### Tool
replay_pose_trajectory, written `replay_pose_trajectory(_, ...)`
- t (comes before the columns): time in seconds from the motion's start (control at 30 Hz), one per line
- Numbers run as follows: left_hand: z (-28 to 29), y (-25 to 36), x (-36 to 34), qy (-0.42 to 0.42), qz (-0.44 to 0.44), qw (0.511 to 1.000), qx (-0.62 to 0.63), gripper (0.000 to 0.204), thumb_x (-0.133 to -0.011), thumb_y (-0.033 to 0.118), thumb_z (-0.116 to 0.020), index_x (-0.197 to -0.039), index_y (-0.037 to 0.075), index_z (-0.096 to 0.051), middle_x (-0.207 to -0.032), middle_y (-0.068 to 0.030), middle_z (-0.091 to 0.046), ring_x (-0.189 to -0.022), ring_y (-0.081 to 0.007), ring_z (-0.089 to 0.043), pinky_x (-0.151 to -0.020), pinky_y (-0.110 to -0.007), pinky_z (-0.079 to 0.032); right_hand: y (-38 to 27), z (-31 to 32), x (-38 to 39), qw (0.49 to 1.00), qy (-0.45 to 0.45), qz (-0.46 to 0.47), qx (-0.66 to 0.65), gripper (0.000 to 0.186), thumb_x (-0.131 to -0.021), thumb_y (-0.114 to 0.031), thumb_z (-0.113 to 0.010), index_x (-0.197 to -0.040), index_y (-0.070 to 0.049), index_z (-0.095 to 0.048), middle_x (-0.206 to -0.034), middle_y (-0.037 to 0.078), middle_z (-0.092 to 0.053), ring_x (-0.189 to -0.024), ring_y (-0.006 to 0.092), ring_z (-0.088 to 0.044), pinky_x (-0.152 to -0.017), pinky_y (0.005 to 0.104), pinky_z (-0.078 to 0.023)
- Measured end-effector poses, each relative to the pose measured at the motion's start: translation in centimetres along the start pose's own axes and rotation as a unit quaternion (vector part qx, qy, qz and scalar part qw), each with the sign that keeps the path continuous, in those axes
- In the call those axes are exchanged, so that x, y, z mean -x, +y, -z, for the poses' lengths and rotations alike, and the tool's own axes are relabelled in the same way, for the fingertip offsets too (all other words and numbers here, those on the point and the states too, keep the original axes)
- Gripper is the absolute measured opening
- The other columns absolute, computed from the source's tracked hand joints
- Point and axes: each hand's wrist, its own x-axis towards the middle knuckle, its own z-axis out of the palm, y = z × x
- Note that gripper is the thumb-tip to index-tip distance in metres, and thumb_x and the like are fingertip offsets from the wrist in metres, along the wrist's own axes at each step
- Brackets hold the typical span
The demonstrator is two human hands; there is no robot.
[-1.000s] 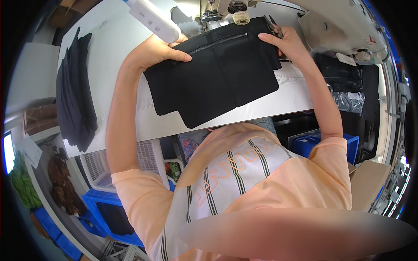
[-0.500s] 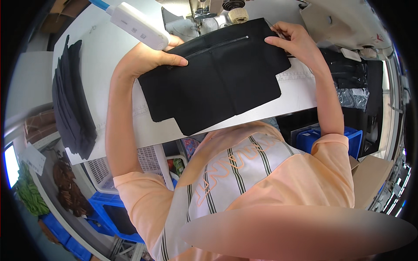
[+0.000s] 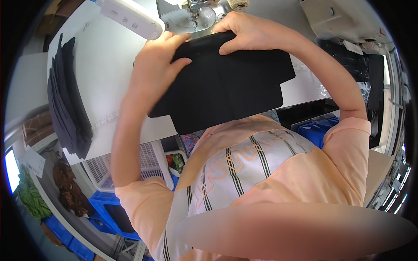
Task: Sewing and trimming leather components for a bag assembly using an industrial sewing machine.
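Cloth (image 3: 230, 91): the black piece lies in front of you on the white table (image 3: 98, 87), its near edge by your shirt (image 3: 235, 165) and its far edge just in front of the needle (image 3: 196, 17); a notch is cut at each near corner.
Left hand (image 3: 161, 61): it rests over the cloth's far left part, your thumb and fingers spread wide, thumb lying on top and fingertips reaching to the far edge.
Right hand (image 3: 248, 35): it arches over the far edge, your thumb on the cloth and your fingertips at the edge, a narrower gap between them; you cannot tell from here whether they pinch it.
Needle: it stands above the metal plate, near the fingertips of both hands.
White device (image 3: 133, 19): it hangs above your left wrist, long and rounded at the end.
Stack (image 3: 67, 100): dark cloth pieces lie on the table to your left, well apart from your hands.
Basket (image 3: 150, 163): white, with slotted sides, below the table's near edge.
Blue bin (image 3: 320, 130): below the table on your right, partly hidden by your sleeve (image 3: 348, 143).
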Motion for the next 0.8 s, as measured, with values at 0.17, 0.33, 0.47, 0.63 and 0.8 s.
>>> replay_pose_trajectory(0.17, -3.0, 3.7, 3.7, 0.137, -0.078, 0.986, -0.051, 0.043, -0.07, 0.019, -0.076, -0.109, 0.008, -0.065, -0.111, -0.0032, -0.059, -0.105, -0.0217, -0.054, -0.093, -0.04, -0.04, -0.1, 0.4, -0.3, 0.997, 0.017, 0.04, 0.07, 0.024, -0.069, -0.019, -0.07, -0.081, 0.002, -0.066, -0.061, 0.01, -0.063, -0.054, 0.02, -0.06, -0.051, 0.035, -0.045)
replay_pose_trajectory(0.33, -4.9, 3.8, 4.4, 0.121, -0.096, 0.978, -0.139, 0.043, -0.072, 0.032, -0.074, -0.108, 0.01, -0.066, -0.117, 0.0, -0.058, -0.11, -0.0176, -0.053, -0.103, -0.052, -0.029, -1.6, 0.5, 0.6, 0.995, 0.029, 0.016, 0.096, 0.022, -0.077, -0.017, -0.068, -0.088, 0.001, -0.062, -0.082, 0.022, -0.064, -0.08, 0.0395, -0.06, -0.073, 0.0403, -0.048)
replay_pose_trajectory(0.47, -5.5, 3.5, 4.5, 0.129, -0.108, 0.98, -0.105, 0.042, -0.073, 0.031, -0.074, -0.108, 0.009, -0.066, -0.116, -0.0002, -0.059, -0.105, -0.0165, -0.056, -0.098, -0.05, -0.036, -2.1, 0.1, 1.8, 0.965, 0.189, 0.064, 0.173, 0.019, -0.078, -0.017, -0.069, -0.084, 0.0, -0.062, -0.073, 0.019, -0.064, -0.071, 0.0339, -0.063, -0.065, 0.0394, -0.048)
replay_pose_trajectory(0.63, -5.5, 3.6, 4.6, 0.113, -0.1, 0.983, -0.104, 0.042, -0.073, 0.03, -0.074, -0.108, 0.009, -0.066, -0.116, -0.0007, -0.059, -0.105, -0.0166, -0.056, -0.098, -0.051, -0.036, -1.5, 0.2, 1.2, 0.984, 0.029, -0.122, -0.127, 0.018, -0.081, -0.017, -0.068, -0.078, -0.001, -0.061, -0.068, 0.009, -0.065, -0.057, 0.016, -0.061, -0.054, 0.0291, -0.048)
replay_pose_trajectory(0.8, -5.4, 3.5, 4.5, 0.109, -0.1, 0.984, -0.102, 0.042, -0.073, 0.029, -0.074, -0.108, 0.008, -0.066, -0.117, -0.0015, -0.059, -0.105, -0.0177, -0.056, -0.097, -0.049, -0.038, -0.9, 0.7, 0.5, 0.984, -0.003, -0.105, -0.145, 0.018, -0.082, -0.018, -0.068, -0.08, -0.001, -0.062, -0.068, 0.008, -0.065, -0.057, 0.013, -0.061, -0.054, 0.0263, -0.049)
